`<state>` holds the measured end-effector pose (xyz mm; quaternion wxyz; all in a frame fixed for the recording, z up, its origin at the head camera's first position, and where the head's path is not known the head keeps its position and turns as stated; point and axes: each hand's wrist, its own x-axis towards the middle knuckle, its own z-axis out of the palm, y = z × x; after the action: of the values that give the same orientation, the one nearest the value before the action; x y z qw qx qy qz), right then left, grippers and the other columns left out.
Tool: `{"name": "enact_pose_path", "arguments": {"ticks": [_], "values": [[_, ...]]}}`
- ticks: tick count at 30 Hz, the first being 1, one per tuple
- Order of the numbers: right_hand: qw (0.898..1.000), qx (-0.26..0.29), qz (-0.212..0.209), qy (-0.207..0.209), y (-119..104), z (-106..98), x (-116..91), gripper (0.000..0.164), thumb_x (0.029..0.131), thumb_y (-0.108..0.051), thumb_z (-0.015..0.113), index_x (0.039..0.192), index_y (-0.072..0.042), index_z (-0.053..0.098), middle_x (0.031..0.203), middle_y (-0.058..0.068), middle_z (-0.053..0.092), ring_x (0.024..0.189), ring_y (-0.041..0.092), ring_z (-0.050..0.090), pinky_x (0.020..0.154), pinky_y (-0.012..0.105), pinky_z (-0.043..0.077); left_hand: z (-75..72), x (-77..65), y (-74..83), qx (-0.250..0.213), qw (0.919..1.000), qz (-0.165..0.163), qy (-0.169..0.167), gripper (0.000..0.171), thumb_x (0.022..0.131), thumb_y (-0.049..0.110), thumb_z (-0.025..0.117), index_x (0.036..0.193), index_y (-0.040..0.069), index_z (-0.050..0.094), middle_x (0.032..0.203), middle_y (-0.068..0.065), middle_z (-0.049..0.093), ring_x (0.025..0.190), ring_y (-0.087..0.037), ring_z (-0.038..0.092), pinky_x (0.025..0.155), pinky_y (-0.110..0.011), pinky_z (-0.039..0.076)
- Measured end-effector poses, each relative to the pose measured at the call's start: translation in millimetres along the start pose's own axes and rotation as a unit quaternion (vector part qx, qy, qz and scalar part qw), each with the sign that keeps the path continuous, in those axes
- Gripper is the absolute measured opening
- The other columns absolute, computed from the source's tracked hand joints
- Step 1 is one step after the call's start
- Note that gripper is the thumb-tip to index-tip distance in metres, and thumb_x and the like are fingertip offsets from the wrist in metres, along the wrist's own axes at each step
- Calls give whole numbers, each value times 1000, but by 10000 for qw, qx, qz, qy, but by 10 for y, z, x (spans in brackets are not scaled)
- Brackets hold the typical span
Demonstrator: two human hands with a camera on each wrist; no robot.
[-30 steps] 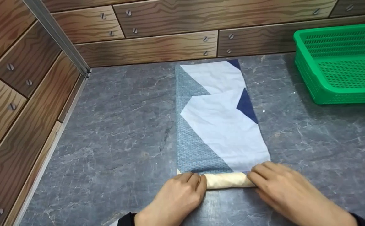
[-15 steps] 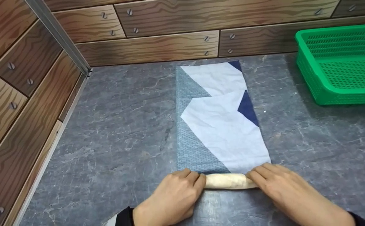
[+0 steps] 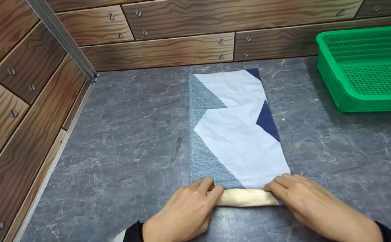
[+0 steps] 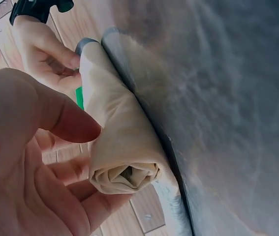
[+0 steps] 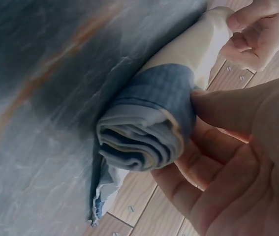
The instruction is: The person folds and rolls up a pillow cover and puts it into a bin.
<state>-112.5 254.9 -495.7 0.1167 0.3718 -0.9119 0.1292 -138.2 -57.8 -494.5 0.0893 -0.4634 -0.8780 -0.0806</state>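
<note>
A long folded cloth, patterned white, grey-blue and navy, lies flat with its near end rolled up. The roll shows a cream outside in the head view. At the roll's left end my left hand holds it between thumb and fingers; the left wrist view shows the spiral of the cream end. My right hand grips the other end, thumb on one side and fingers on the other. In the right wrist view that end shows stacked blue and white layers.
A green plastic basket stands at the back right. Wood-patterned panels border the grey marbled surface at the back and left, with a metal strip at their corner.
The flat part of the cloth has slid a little toward me, its far edge now lower in view. Both hands keep their hold on the roll, the left with its fingers slightly shifted.
</note>
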Motion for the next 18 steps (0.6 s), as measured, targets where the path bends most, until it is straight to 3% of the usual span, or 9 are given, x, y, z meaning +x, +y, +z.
{"name": "enact_pose_path", "arguments": {"ticks": [2,5,7,9,11,14,18], "values": [[10000,0,1,47,10,6,6,39,81,4,77,112,-18,68,100,-8,67,85,13,65,73,37,57,0,-1,13,152,9998,-91,90,26,85,5,67,105,13,54,89,2,47,71,-13,49,51,-22,39],[9999,-79,3,153,10,9,22,14,106,-12,58,112,-18,68,101,-9,67,87,11,65,76,36,58,-5,4,31,553,9979,-161,305,22,88,5,67,103,12,53,86,1,46,70,-14,44,56,-23,33],[9995,-196,-3,265,2,7,37,27,112,-20,42,113,-17,68,102,-8,67,90,11,66,79,36,58,-15,7,40,944,9944,-145,450,22,88,6,71,99,12,53,86,1,46,71,-15,41,59,-25,30],[9987,-359,6,362,-14,0,50,31,113,-22,38,114,-16,68,103,-7,67,91,11,65,80,37,58,-22,10,49,1269,9902,-90,581,23,85,7,75,96,12,55,86,0,46,72,-15,40,61,-26,31],[9977,-529,16,432,-34,-15,60,20,102,-10,52,115,-15,67,105,-5,66,92,13,64,79,38,58,-24,9,58,1507,9861,0,695,23,81,7,77,91,12,57,85,0,47,72,-15,41,62,-26,34],[9962,-757,58,416,-67,-45,66,37,80,3,67,114,-12,66,107,-2,64,94,16,62,78,39,57,-17,4,71,1742,9810,124,844,16,77,5,72,84,12,59,82,0,51,70,-15,46,61,-25,40],[9958,-857,86,316,-105,-67,55,34,76,-3,75,109,-10,69,106,1,66,94,18,62,75,42,57,4,-11,77,1832,9784,219,934,12,72,6,64,84,10,62,77,1,55,67,-13,50,56,-24,43]]}}
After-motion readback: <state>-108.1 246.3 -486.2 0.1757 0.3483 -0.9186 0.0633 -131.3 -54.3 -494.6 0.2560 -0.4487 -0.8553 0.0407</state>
